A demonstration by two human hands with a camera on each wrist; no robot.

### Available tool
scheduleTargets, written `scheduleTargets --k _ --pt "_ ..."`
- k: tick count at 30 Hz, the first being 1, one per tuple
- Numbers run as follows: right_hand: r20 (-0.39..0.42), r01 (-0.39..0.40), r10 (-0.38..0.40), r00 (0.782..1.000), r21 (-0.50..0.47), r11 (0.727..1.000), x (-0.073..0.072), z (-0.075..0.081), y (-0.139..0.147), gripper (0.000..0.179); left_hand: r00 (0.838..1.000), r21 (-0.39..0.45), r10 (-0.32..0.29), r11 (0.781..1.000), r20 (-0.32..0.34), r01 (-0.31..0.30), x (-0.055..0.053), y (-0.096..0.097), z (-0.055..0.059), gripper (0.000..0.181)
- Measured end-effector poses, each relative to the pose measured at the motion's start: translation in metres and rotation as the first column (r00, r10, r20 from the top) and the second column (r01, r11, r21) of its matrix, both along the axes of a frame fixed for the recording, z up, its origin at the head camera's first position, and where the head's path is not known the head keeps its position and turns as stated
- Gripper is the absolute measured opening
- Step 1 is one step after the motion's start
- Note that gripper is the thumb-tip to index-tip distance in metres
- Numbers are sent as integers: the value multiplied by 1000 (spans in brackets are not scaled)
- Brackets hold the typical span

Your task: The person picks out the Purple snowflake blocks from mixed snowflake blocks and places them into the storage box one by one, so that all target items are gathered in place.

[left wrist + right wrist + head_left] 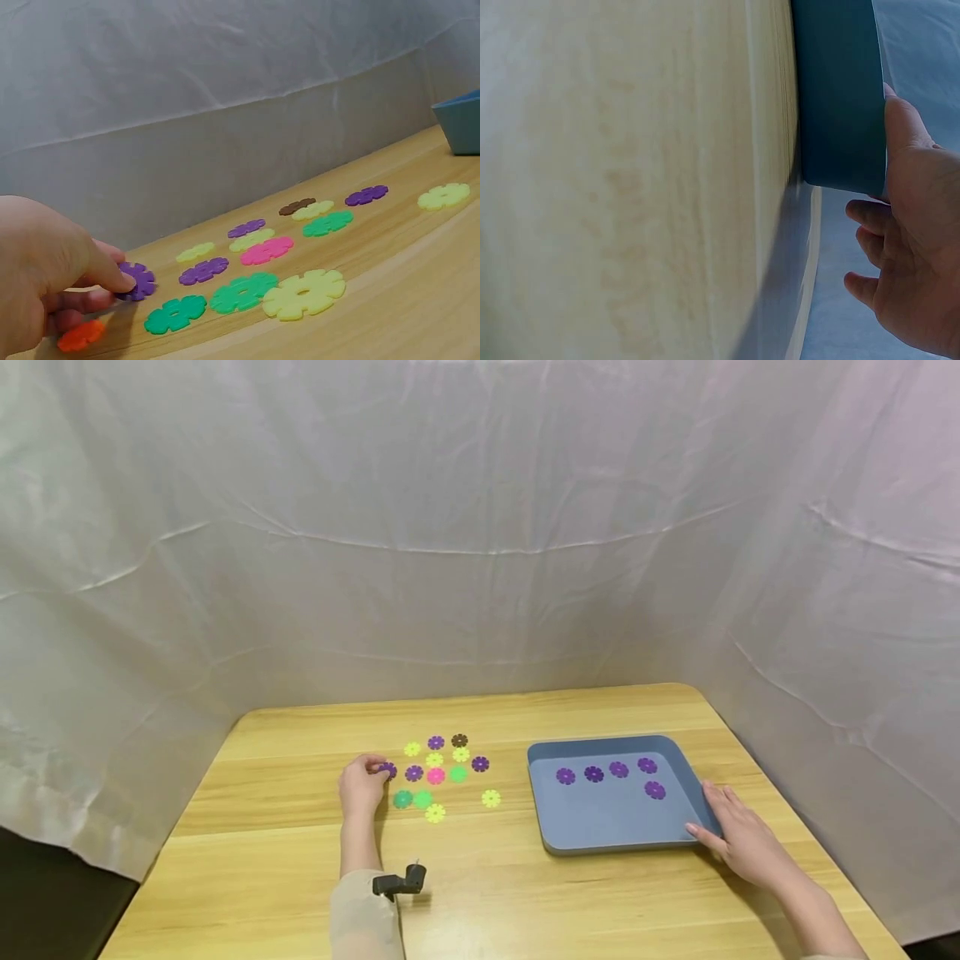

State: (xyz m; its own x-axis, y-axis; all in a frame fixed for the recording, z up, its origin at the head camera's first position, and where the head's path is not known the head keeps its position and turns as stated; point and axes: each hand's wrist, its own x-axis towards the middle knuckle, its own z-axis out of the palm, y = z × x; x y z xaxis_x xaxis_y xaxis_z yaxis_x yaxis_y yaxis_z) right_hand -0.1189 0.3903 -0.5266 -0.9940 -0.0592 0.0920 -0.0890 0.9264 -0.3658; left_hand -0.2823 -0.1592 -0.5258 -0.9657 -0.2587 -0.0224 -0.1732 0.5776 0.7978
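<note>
No legible lettering, labels, numbers or signs.

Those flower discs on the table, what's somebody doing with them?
A person's left hand pinches a purple, flower-shaped, plastic-looking disc, near an orange one. Their right hand touches the right side of a blue-grey rectangular tray. Five purple discs lie in the tray; other discs in mixed colours lie on the wooden table.

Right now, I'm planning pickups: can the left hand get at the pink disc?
Probably yes: the pink disc lies uncovered near the left hand, though that hand pinches a purple disc.
</note>
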Motion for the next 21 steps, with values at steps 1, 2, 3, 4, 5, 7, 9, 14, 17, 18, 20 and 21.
scheduleTargets --k 1,2,3,4,5,7,9,14,17,18,20,21 --pt "0 -1 1 1000 -1 1000 0 0 0 82 1000 14 -8 1000 -3 8 1 0 2 23" --pt "0 -1 1 1000 -2 1000 0 0 0 82 1000 25 -14 1000 -5 14 1 1 3 22" --pt "2 -1 1 1000 -3 1000 0 1 0 82 1000 31 -18 999 -6 18 2 1 5 21" --pt "1 -3 3 1000 -4 1000 0 1 0 81 1000 33 -20 999 -7 20 3 2 6 21" --pt "-1 -4 4 1000 -4 1000 0 1 0 81 1000 37 -20 999 -10 20 3 3 9 20" --pt "-2 -5 5 1000 -3 1000 -1 1 0 81 999 61 -27 998 -20 28 5 6 14 19" --pt "1 -4 4 1000 -2 1000 0 1 0 81 999 98 -38 994 -32 41 6 10 20 19" --pt "9 -2 2 1000 -4 1000 0 0 0 82 995 224 -82 970 -57 92 9 26 37 21" --pt "7 -3 3 1000 -5 1000 0 0 0 81 990 271 -117 953 -74 132 11 39 46 23" --pt "3 -4 4 1000 -5 1000 0 0 0 81 988 284 -131 947 -78 148 12 43 49 24" --pt "-2 -6 6 1000 -6 1000 0 0 0 81 983 318 -165 930 -84 184 14 53 55 23" --pt "-5 -7 7 1000 -6 1000 0 0 0 81 979 331 -184 921 -89 203 16 58 57 23"
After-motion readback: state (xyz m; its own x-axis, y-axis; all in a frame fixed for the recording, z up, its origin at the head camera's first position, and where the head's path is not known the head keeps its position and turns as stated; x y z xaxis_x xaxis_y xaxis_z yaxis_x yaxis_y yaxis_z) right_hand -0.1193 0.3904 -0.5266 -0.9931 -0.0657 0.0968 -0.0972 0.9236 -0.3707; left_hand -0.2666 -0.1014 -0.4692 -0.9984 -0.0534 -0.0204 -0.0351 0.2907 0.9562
